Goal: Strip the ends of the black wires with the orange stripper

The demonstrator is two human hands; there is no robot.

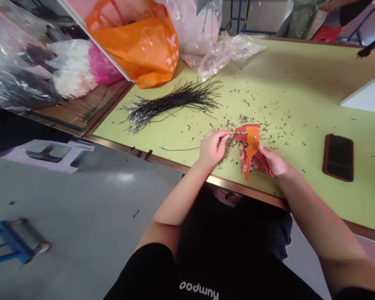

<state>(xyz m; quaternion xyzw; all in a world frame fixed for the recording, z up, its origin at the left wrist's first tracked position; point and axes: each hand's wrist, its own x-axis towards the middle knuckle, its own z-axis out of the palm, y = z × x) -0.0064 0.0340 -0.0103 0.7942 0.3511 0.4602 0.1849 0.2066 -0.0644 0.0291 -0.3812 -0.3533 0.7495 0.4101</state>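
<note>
The 1 head-worn camera looked forward and steeply down from above, close over the left hand (211, 148) and right hand (268, 160), taking in the green tabletop (312, 104) and, at frame left, the floor (81, 208).

From here I see a grey concrete floor (81, 204) below and left of the fingers (220, 143), with a pale patch of light on it. Left of them sits a pale plastic stool (78, 156), and further left a blue metal trolley (14, 241). The green-topped bench (309, 196) runs ahead, with a blue metal frame (239, 16) beyond it.
</note>
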